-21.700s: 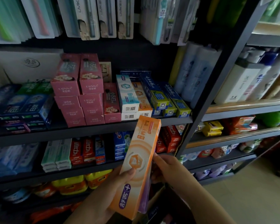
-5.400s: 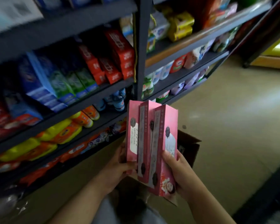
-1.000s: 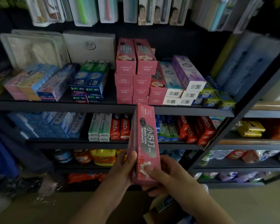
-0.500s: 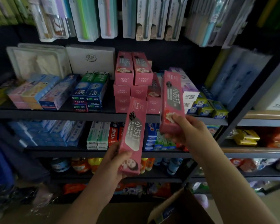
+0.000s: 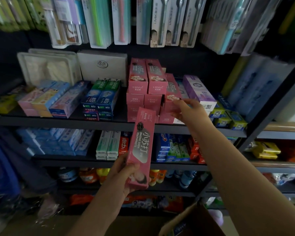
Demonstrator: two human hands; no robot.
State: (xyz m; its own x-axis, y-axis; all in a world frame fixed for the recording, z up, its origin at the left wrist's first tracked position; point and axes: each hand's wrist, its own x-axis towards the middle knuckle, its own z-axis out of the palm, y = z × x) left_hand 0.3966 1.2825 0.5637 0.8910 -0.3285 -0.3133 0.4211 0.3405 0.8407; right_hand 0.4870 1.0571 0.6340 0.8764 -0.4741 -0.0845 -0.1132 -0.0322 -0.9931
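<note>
**Step in hand.** Pink toothpaste is being stocked on the upper shelf (image 5: 58,120). The right hand (image 5: 187,110) grips the near end of a pink toothpaste box (image 5: 171,90), thumb on top and fingers curled beneath. It holds the box against the right flank of the pink stack (image 5: 146,86), over lower pink boxes. Whether the box is fully seated cannot be told.

The left hand (image 5: 126,174) is closed round the lower end of a second pink box (image 5: 142,147). This box is held nearly upright, near and below the stack and apart from it, in front of the lower shelves.

**Next move, as judged.** The first box needs sliding far back until its end sits flush with its neighbours. The right hand can then let go. The second box should then go up to the same stack, which calls for a level entry and a light push.

**Surroundings.**
- A purple box (image 5: 197,89) lies just right of the slot, close to the right hand.
- Small yellow-green boxes (image 5: 228,118) sit further right.
- Green and blue boxes (image 5: 102,97) lie left of the stack, with a white box (image 5: 102,65) far behind them.
- Toothbrush packs (image 5: 160,23) hang above.
- A cardboard carton (image 5: 191,222) stands near, at the lower right.

**Obstructions.**
- The purple box narrows the slot.
- The stack is tall, and its top pair leans forward, so a careless nudge could topple it.
</note>
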